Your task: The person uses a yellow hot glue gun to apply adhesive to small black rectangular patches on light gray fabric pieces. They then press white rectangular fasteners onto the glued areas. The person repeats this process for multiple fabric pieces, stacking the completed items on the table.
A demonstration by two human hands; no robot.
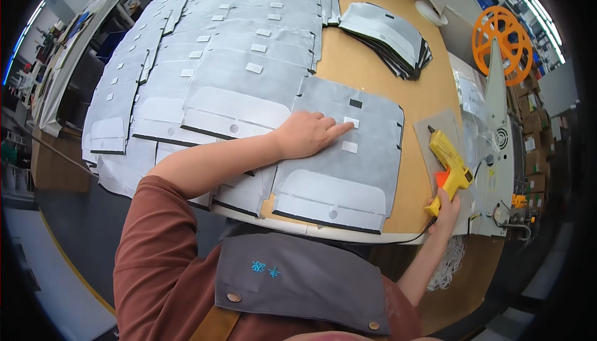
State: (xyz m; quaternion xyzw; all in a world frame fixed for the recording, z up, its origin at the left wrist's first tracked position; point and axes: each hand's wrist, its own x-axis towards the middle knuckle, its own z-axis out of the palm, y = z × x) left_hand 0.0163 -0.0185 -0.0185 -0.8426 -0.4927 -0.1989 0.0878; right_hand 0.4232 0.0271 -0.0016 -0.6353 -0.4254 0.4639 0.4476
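Note:
A grey fabric panel (379, 108) with dark edging lies flat near the table's front edge. My left hand (305, 134) rests on it palm down, index finger stretched onto a small white patch (349, 121). Just below that fingertip sits a second white patch (349, 147), and above it a small black patch (356, 103). At the right, my right hand (446, 211) grips a yellow glue gun (449, 157) by its handle. Its orange trigger shows, and the nozzle points up and away from me over a flat grey-brown board (438, 123).
Overlapping rows of similar grey panels (236, 36) cover the left and far table (348, 61). A stack of dark-edged panels (385, 33) lies at the far right. Beyond the glue gun stand a pale machine (497, 105) and an orange reel (500, 42). The gun's cord trails along the front edge.

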